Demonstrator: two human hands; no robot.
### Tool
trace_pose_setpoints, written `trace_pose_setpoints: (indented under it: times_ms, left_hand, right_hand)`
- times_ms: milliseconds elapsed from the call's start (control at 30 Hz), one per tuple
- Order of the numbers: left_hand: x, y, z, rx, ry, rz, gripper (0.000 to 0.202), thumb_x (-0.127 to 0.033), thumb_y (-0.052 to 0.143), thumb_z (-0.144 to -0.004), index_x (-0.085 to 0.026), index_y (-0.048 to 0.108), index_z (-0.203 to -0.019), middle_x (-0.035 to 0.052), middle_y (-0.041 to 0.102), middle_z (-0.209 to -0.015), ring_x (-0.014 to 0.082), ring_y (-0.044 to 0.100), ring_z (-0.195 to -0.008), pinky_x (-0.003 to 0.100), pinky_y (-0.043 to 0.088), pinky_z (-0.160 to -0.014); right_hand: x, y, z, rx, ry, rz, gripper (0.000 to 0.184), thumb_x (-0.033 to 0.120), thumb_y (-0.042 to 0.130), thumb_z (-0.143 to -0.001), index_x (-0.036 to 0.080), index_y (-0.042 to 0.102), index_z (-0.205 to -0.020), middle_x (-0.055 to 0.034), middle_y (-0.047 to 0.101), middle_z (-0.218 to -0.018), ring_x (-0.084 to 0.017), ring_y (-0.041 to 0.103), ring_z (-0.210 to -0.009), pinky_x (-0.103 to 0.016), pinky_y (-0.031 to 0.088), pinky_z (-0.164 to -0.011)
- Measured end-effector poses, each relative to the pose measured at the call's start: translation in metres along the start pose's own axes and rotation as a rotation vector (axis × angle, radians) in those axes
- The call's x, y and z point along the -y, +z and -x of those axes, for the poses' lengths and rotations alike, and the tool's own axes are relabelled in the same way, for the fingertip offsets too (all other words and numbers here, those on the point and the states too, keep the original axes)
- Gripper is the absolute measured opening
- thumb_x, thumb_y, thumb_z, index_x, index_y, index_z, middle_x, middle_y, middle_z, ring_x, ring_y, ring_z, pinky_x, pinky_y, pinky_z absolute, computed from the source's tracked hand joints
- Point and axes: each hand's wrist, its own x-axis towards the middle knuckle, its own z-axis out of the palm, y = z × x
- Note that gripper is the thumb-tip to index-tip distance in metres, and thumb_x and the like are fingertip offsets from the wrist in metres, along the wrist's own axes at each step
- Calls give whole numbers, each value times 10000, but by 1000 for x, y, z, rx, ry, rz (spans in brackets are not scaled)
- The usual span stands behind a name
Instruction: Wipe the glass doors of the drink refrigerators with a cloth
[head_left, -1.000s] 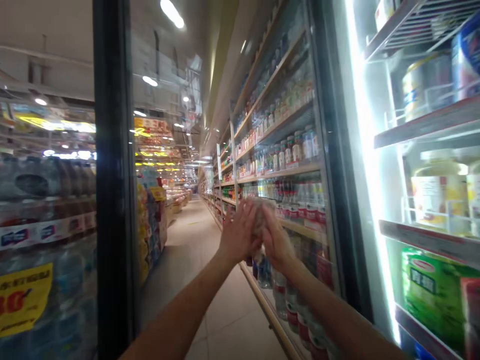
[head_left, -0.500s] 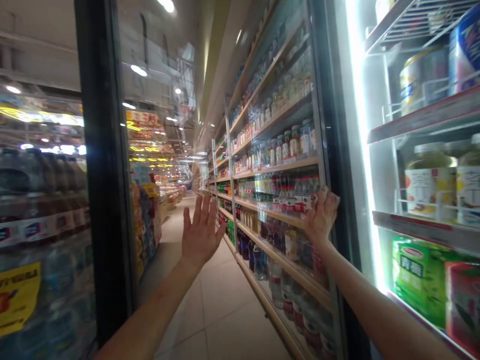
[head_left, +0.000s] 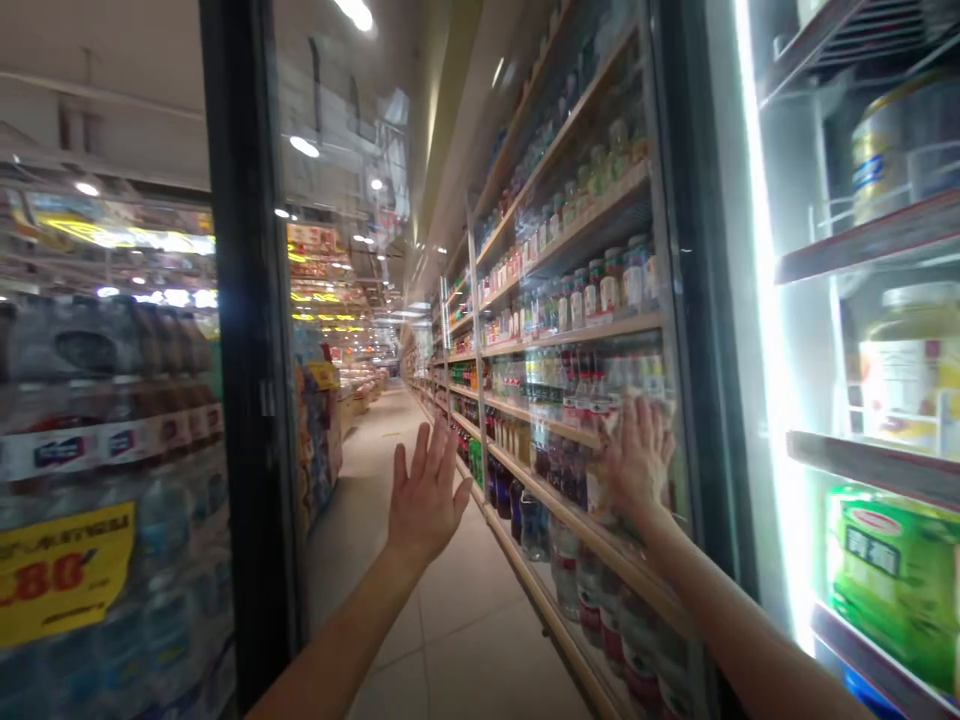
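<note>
A glass cooler door with a black frame stands swung open in front of me. Against its pane, left of the middle, my left hand lies flat with the fingers spread, holding nothing. My right hand presses a pale cloth to the glass near the door's right side. The cloth is mostly covered by the fingers, and this hand is somewhat blurred. Bottles on shelves show in the glass behind both hands.
To the right, the lit cooler holds a green pack, a pale-capped bottle and a can on shelves. On the left stand stacked bottle packs with a yellow price sign. A tiled aisle floor shows through the glass.
The view has turned slightly left, so everything sits further right. My right hand has slid a little left and down on the pane with the cloth; my left hand stays flat.
</note>
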Motion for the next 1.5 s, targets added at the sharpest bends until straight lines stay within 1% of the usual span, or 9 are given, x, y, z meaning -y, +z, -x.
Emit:
trace_pose_setpoints:
  times_ms: [100, 267, 333, 533, 800, 1067, 1267, 1333, 1500]
  left_hand:
    - [-4, 0, 6, 9, -20, -20, 604, -379, 418, -879, -144, 247, -1409, 135, 361, -1413, 246, 199, -1367, 469, 107, -1116]
    - [-2, -3, 8, 15, -2, -30, 573, -348, 415, -876, -142, 285, -1395, 132, 377, -1405, 243, 215, -1363, 466, 140, -1112]
    - [-1, -4, 9, 16, 14, -40, 562, -346, 423, -872, -139, 313, -1382, 127, 386, -1401, 238, 221, -1363, 454, 137, -1116]
    - [-5, -4, 13, 38, -10, -68, 501, -358, 389, -885, -115, 413, -1323, 113, 383, -1404, 264, 285, -1337, 452, 115, -1117]
    - [-3, -2, 13, 44, -30, -17, 573, -353, 409, -875, -144, 288, -1395, 130, 377, -1407, 251, 242, -1356, 479, 140, -1109]
    - [-6, -3, 14, 89, -48, -36, 548, -383, 413, -871, -145, 355, -1362, 115, 364, -1419, 251, 225, -1362, 472, 136, -1113]
    - [-5, -3, 13, 71, -44, -38, 529, -374, 398, -878, -141, 372, -1353, 113, 371, -1415, 245, 230, -1361, 464, 129, -1116]
    - [-5, -3, 13, 60, -42, -41, 519, -368, 394, -881, -134, 387, -1343, 112, 378, -1410, 244, 238, -1359, 458, 128, -1118]
    - [-7, -4, 14, 106, -66, -15, 551, -422, 412, -870, -153, 381, -1349, 112, 369, -1416, 243, 228, -1363, 460, 134, -1118]
  right_hand:
    - [24, 0, 5, -27, 16, -29, 600, 279, 346, -862, 145, 214, -1431, -162, 320, -1444, -293, 188, -1370, -565, 197, -1050]
    - [95, -4, 37, 162, -517, -223, 556, 225, 428, -828, 244, 345, -1377, -54, 462, -1371, -219, 260, -1350, -485, 136, -1106]
    - [77, -5, 44, 144, -502, -210, 561, 229, 434, -831, 246, 335, -1382, -59, 470, -1363, -226, 285, -1339, -495, 141, -1102]
    - [-9, 0, 39, -55, 131, 1, 599, 275, 330, -874, 147, 187, -1442, -180, 299, -1450, -334, 228, -1350, -594, 220, -1028]
    - [85, -6, 81, 141, -508, -240, 494, 216, 438, -824, 250, 428, -1317, -61, 512, -1323, -222, 310, -1328, -488, 131, -1107]
    - [-15, -1, 59, -65, 103, -3, 604, 273, 344, -868, 166, 189, -1441, -189, 312, -1440, -346, 231, -1349, -627, 240, -996]
    - [63, -6, 74, 111, -358, -179, 602, 227, 428, -830, 237, 276, -1413, -101, 437, -1383, -267, 283, -1340, -539, 189, -1073]
    - [63, -7, 79, 144, -481, -213, 593, 220, 442, -825, 257, 301, -1399, -78, 485, -1347, -242, 316, -1326, -514, 182, -1087]
    - [-11, -3, 62, -25, -30, -30, 606, 272, 373, -865, 192, 199, -1440, -166, 343, -1431, -330, 259, -1342, -619, 229, -1018]
